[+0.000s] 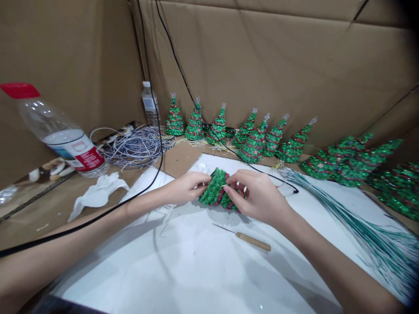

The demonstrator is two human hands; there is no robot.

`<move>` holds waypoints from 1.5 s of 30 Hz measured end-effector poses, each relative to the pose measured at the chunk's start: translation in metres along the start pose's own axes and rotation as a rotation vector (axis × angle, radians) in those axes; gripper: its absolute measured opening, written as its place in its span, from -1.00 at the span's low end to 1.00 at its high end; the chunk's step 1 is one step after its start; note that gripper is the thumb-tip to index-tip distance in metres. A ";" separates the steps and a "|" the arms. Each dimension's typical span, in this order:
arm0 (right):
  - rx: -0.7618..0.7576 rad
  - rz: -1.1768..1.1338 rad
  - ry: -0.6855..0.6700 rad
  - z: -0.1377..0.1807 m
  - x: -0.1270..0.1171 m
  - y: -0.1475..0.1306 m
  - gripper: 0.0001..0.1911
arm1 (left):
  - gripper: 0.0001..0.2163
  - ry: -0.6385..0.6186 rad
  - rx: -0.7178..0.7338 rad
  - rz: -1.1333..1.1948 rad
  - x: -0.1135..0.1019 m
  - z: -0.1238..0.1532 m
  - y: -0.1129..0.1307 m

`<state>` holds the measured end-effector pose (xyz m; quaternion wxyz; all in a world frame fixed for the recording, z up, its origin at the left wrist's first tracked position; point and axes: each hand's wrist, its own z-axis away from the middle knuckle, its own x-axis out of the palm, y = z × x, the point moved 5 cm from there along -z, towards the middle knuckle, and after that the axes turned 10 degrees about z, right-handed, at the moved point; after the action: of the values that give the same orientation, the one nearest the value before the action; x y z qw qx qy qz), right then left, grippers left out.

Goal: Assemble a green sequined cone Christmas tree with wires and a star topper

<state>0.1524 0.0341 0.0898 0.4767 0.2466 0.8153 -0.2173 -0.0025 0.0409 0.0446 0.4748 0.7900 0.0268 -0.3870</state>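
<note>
Miniature Christmas tree (216, 185) lies between both hands over the white board (196, 270), equally near each; I can't tell its long axis. On my feed, the left hand's (190, 187) fingers curl closed against its side, while the right hand's (253, 192) pinch a pale strand (224, 186) at its front.

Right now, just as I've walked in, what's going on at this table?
A person has both bare hands on a small green piece with red trim: the left hand grips one side, the right hand's fingertips are at the other. A wooden-handled pointed tool lies nearer the person on the white surface. Decorated little trees stand behind.
</note>
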 end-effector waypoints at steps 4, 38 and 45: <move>-0.031 -0.023 -0.005 -0.001 -0.001 0.002 -0.89 | -0.82 -0.003 -0.006 0.012 0.000 0.001 -0.001; 0.031 0.089 -0.435 0.064 0.007 -0.005 -0.91 | -0.75 0.174 -0.089 0.507 0.011 -0.002 -0.032; 0.096 0.113 -0.396 0.087 0.012 -0.003 -0.83 | -0.73 0.177 -0.069 0.508 0.013 -0.003 -0.028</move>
<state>0.2038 -0.0175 0.0399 0.6266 0.2668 0.6794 -0.2732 -0.0034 0.0541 0.0162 0.5792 0.7854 -0.1178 -0.1839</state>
